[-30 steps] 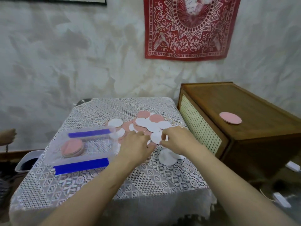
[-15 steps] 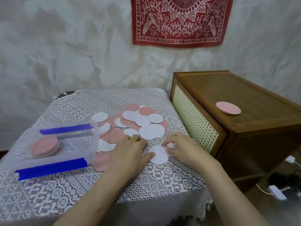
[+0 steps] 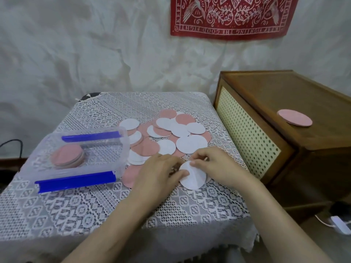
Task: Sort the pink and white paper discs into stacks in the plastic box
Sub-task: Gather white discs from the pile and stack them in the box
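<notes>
Sorting is barely begun: only a pink stack (image 3: pixel 68 156) sits in the plastic box (image 3: pixel 124 143), while the mixed pile (image 3: pixel 180 130) lies loose on the table (image 3: pixel 95 205), where the left hand (image 3: pixel 159 173) presses flat, relaxed fingers and the right hand (image 3: pixel 214 166) pinches overlapped white discs (image 3: pixel 193 177).

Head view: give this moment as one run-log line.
stage: sorting underway | left hand: thumb on white disc | right hand: curled fingertips at its far edge | box: pink stack only
</notes>
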`<move>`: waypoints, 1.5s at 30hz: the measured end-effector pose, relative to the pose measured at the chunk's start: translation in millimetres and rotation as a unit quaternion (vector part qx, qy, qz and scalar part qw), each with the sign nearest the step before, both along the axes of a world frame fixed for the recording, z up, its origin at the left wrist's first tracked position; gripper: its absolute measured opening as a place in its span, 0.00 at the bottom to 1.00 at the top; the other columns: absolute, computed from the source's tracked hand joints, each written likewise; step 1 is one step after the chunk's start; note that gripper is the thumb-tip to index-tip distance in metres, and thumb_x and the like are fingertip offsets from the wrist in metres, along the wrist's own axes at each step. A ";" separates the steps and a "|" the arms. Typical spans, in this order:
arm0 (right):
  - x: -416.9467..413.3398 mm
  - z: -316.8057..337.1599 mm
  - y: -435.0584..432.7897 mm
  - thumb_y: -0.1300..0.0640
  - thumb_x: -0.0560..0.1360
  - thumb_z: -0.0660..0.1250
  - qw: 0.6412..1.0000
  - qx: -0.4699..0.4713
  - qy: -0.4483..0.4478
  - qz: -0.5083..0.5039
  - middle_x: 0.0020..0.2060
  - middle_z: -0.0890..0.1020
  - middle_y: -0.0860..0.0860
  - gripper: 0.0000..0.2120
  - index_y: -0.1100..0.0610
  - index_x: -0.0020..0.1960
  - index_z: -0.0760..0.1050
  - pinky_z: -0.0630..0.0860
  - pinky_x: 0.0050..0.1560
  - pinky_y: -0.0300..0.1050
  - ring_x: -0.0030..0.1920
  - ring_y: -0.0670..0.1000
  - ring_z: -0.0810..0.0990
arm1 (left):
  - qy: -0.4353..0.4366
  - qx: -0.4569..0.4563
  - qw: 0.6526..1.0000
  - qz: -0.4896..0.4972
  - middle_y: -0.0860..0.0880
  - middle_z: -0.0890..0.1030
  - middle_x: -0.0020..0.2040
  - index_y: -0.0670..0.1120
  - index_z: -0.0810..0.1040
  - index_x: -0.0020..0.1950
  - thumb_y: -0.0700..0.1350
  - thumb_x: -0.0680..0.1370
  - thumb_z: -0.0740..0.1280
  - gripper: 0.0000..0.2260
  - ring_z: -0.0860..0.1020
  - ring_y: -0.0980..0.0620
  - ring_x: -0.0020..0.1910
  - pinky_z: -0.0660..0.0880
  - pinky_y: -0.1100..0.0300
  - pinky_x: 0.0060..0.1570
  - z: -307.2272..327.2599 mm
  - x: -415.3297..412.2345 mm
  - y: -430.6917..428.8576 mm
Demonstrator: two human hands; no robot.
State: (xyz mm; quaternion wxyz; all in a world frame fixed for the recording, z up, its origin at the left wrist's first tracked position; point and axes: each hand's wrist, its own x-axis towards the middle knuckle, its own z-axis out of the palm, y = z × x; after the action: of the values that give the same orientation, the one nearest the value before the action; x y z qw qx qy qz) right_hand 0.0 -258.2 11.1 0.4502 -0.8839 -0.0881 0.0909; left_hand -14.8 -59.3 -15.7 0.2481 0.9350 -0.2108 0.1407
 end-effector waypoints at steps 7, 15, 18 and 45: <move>4.6 1.2 -8.4 0.49 0.75 0.74 0.995 -0.098 -0.023 -0.026 0.47 0.82 0.43 0.05 0.45 0.50 0.83 0.78 0.53 0.49 0.49 0.48 0.80 | 0.086 -0.073 0.992 0.052 0.56 0.80 0.38 0.54 0.74 0.46 0.53 0.80 0.66 0.05 0.76 0.60 0.34 0.71 0.60 0.37 4.3 -8.6 13.7; -8.7 3.5 -8.1 0.44 0.70 0.77 0.973 -0.230 0.017 -0.019 0.61 0.72 0.45 0.28 0.46 0.66 0.72 0.75 0.60 0.54 0.59 0.52 0.76 | 0.086 -0.066 0.991 0.082 0.56 0.79 0.38 0.55 0.76 0.49 0.51 0.82 0.61 0.06 0.75 0.56 0.38 0.65 0.56 0.35 4.7 -9.2 32.0; -4.6 1.0 -6.5 0.52 0.75 0.73 0.985 -0.169 -0.009 -0.045 0.49 0.78 0.46 0.10 0.48 0.52 0.74 0.77 0.48 0.51 0.50 0.53 0.79 | 0.094 -0.069 0.989 0.091 0.57 0.76 0.33 0.56 0.76 0.49 0.51 0.82 0.61 0.06 0.75 0.56 0.37 0.65 0.56 0.33 4.2 -11.9 33.1; 15.7 -11.0 25.3 0.40 0.71 0.74 0.998 -0.051 -0.029 0.002 0.30 0.75 0.41 0.15 0.51 0.38 0.77 0.67 0.37 0.45 0.32 0.44 0.72 | 0.123 -0.111 0.985 0.056 0.60 0.83 0.49 0.60 0.76 0.66 0.54 0.80 0.64 0.15 0.78 0.62 0.43 0.76 0.57 0.47 1.7 -12.0 28.2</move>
State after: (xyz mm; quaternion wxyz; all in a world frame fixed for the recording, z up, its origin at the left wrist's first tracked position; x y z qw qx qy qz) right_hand 15.8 -232.9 0.1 0.4018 -0.9077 -0.0983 0.0701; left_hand -26.8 -31.1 -14.0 0.3656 0.9224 -0.1090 0.0611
